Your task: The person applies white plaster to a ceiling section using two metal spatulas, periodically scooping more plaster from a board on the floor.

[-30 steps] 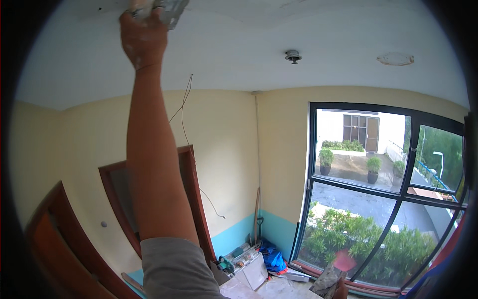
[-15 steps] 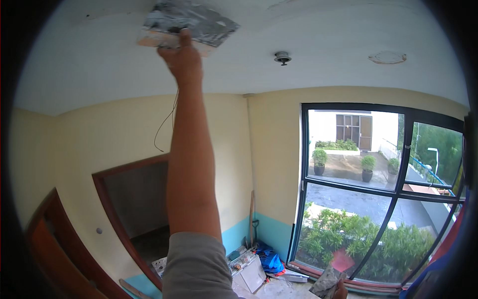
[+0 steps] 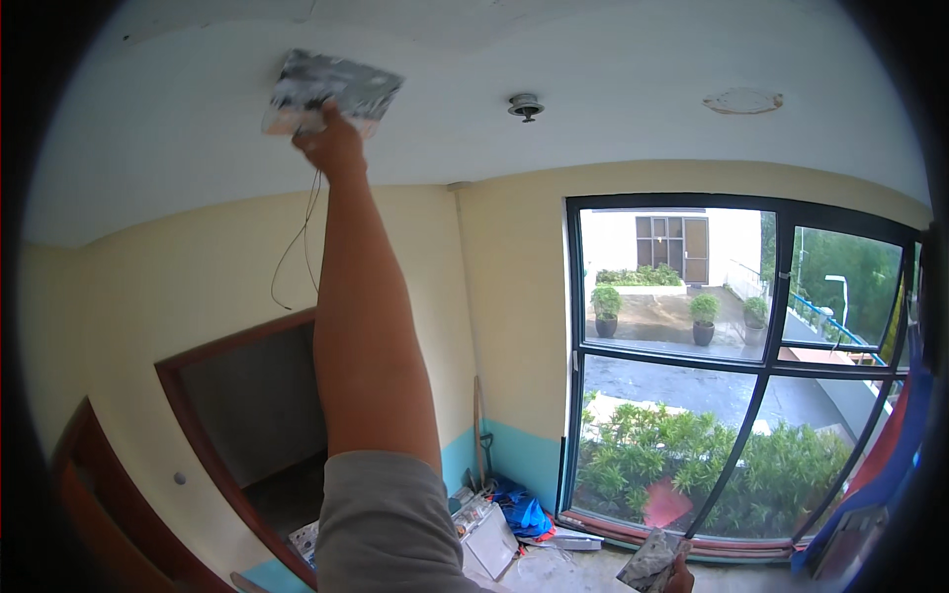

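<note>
My left arm is raised, and my left hand [image 3: 336,148] grips a broad flat trowel [image 3: 341,84] up at the white ceiling [image 3: 425,138]. Grey and white smears cover the trowel, and its near edge looks pale orange. Whether the blade lies fully flat on the ceiling I cannot tell. Low at the right, my right hand [image 3: 679,576] is closed around a smaller flat tool [image 3: 649,561] caked with grey paste; its exact kind is unclear. Only part of that hand shows at the lower edge.
A round ceiling fitting [image 3: 526,107] and a roughly patched oval [image 3: 743,101] are to the right. Thin wires [image 3: 297,252] hang behind my forearm. A dark-framed window [image 3: 776,370], a pinkish-red square [image 3: 667,502], a doorway [image 3: 188,395], a long-handled tool [image 3: 478,425] and a blue bundle [image 3: 521,509] are around.
My left hand with the trowel has come down and left in the picture, nearer the wall. The whole view has shifted slightly. My right hand still holds its paste-covered tool low down.
</note>
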### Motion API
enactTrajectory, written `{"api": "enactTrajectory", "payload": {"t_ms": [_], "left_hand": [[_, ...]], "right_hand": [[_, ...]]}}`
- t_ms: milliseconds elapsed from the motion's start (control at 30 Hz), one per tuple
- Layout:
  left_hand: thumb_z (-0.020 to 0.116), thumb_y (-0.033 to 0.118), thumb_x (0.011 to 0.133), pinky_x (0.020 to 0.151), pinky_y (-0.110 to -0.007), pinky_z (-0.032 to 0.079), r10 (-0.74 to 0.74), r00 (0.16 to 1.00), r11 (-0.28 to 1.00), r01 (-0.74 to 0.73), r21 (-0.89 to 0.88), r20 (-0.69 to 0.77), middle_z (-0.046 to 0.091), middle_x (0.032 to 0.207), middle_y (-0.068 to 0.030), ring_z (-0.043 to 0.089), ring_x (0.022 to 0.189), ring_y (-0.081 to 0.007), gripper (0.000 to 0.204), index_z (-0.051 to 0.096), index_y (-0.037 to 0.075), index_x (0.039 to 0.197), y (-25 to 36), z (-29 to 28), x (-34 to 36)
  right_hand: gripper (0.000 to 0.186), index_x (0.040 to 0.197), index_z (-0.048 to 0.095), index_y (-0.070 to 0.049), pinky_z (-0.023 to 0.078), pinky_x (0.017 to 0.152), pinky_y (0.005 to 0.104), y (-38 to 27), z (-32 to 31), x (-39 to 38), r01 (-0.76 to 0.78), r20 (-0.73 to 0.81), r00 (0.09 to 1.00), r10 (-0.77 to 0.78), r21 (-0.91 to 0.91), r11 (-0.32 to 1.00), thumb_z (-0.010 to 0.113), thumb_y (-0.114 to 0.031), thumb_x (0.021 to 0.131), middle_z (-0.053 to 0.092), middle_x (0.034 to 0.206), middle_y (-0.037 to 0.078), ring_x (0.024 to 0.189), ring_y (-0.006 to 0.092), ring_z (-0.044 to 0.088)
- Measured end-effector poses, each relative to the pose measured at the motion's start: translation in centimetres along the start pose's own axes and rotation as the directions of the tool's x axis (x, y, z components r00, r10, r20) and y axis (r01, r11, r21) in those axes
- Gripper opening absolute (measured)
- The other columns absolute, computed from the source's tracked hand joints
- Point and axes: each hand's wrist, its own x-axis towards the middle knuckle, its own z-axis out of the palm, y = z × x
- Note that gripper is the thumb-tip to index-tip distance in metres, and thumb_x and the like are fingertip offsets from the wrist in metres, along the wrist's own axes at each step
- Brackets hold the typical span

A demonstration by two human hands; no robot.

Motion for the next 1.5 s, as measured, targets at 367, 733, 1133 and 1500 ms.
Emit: {"api": "enactTrajectory", "payload": {"t_ms": [367,733,1133,1500], "left_hand": [[0.072,0.017,0.079,0.075,-0.047,0.048,0.847,0.496,0.457,-0.863,0.216,0.192,0.058,0.094,-0.0206,0.058,0.086,-0.0405,0.038,0.051,-0.002,0.104,4.1,2.7,-5.3],[0.072,0.024,0.080,0.076,-0.047,0.050,0.862,0.495,0.437,-0.834,0.336,0.107,0.059,0.090,-0.0268,0.060,0.085,-0.0458,0.049,0.044,-0.008,0.105,12.3,-3.9,1.0],[0.076,0.041,0.077,0.081,-0.045,0.051,0.802,0.595,0.460,-0.677,0.575,0.058,0.065,0.097,-0.0260,0.064,0.091,-0.0435,0.061,0.049,-0.006,0.105,21.9,-14.0,8.4],[0.068,0.019,0.089,0.095,-0.050,0.047,0.291,0.954,0.928,-0.263,-0.265,0.073,0.050,0.129,-0.0202,0.055,0.115,-0.0331,0.063,0.031,-0.003,0.134,18.4,-16.8,6.4]], "right_hand": [[0.048,0.125,0.052,-0.002,0.048,0.063,0.0391,-4.0,0.2,-0.6,0.316,0.141,0.949,-0.282,-0.438,0.842,0.063,-0.033,0.090,0.062,0.082,0.013,0.070,0.0260,0.056],[0.040,0.115,0.058,-0.006,0.045,0.056,0.0366,-4.1,2.6,1.6,-0.332,0.304,0.926,0.224,0.377,0.865,0.061,-0.038,0.091,0.059,0.078,0.007,0.064,0.0212,0.053],[0.036,0.110,0.060,-0.007,0.046,0.059,0.0336,-4.1,4.5,2.4,-0.538,0.494,0.812,0.312,0.424,0.728,0.056,-0.038,0.094,0.060,0.082,0.005,0.069,0.0182,0.055],[0.030,0.099,0.061,-0.009,0.040,0.053,0.0263,-4.7,6.6,2.7,-0.681,0.566,0.724,0.396,0.490,0.544,0.049,-0.037,0.099,0.051,0.074,-0.003,0.062,0.0098,0.046]]}}
